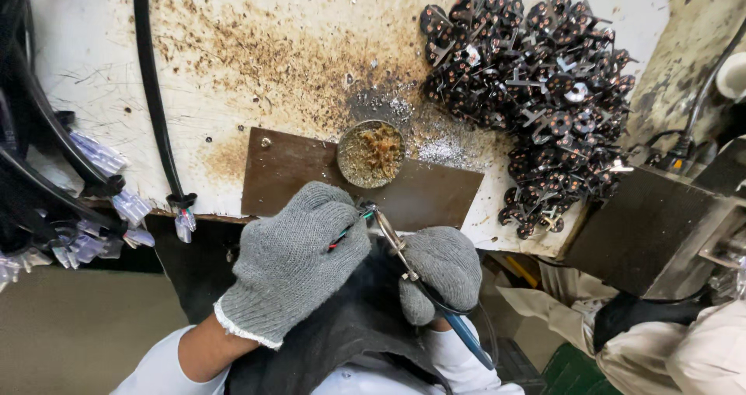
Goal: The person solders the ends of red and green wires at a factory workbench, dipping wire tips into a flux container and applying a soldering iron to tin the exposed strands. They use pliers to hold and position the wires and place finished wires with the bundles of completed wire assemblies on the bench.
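Left hand [291, 267]: gloved in grey knit, fingers curled around thin coloured wires [346, 232] whose ends poke out toward the tip of the iron. The grip looks tight so the ends stay put at the joint.
Right hand [441, 271]: gloved too, fingers wrapped about a soldering iron [400, 251], held like a pen, blue handle trailing back toward the body, tip meeting the wires just above the brown plate [295, 170].
Tin [371, 154]: round, holding brownish flux or residue, set just beyond the tip, probably so the iron can dip with a short move.
Pile [536, 92]: many small dark disc parts with metal tabs, heaped on the bench [311, 22] at the right, within the right hand's reach.
Cables [151, 92]: black, hanging down at the left with clear plugs at their ends, apart from the hands.
Box [653, 224]: dark metal housing at the right, cut off by the frame edge.
Hidden: the joint itself is too small to make out; the glove covers how many wires there are, and whether a disc part sits under the tip cannot be told.
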